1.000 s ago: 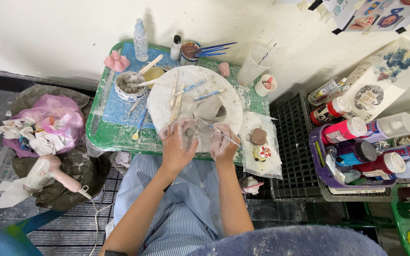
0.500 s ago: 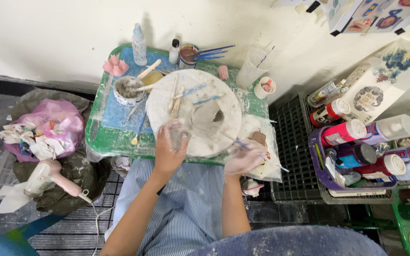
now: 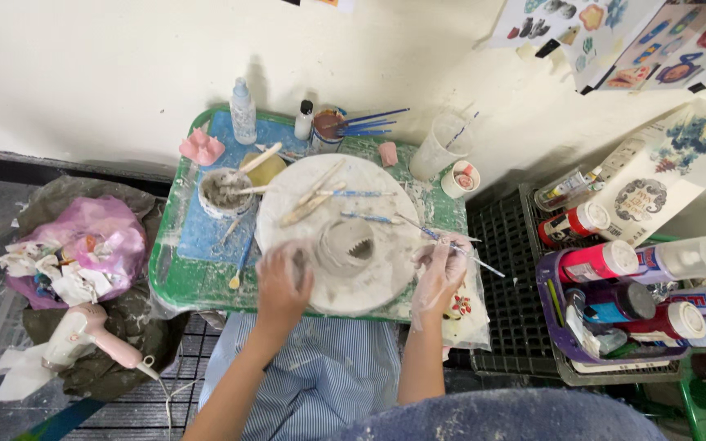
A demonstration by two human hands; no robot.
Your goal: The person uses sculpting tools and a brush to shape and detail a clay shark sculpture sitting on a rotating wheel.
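A small grey clay cup (image 3: pixel 346 245) with a jagged rim stands on a round white board (image 3: pixel 369 184) on a green tray table (image 3: pixel 172 282). My left hand (image 3: pixel 282 284), in a thin clear glove, rests with spread fingers on the board's near left edge, just left of the cup. At the board's right edge my right hand (image 3: pixel 439 269), also gloved, holds a thin blue-handled brush (image 3: pixel 451 243) that points away to the right. Several wooden tools and brushes (image 3: pixel 320 196) lie across the far half of the board.
On the tray stand a bowl of grey slip (image 3: pixel 221 194), a spray bottle (image 3: pixel 243 110), a jar of brushes (image 3: pixel 330 126) and a plastic cup (image 3: pixel 443 147). A pink hair dryer (image 3: pixel 83 335) and a rubbish bag (image 3: pixel 75 249) lie to the left. Paint bottles (image 3: pixel 639 282) fill a basket on the right.
Both hands held the clay cup at the board's near edge. The cup now stands alone on the board; my left hand has drawn back to the left and my right hand has moved right with the brush.
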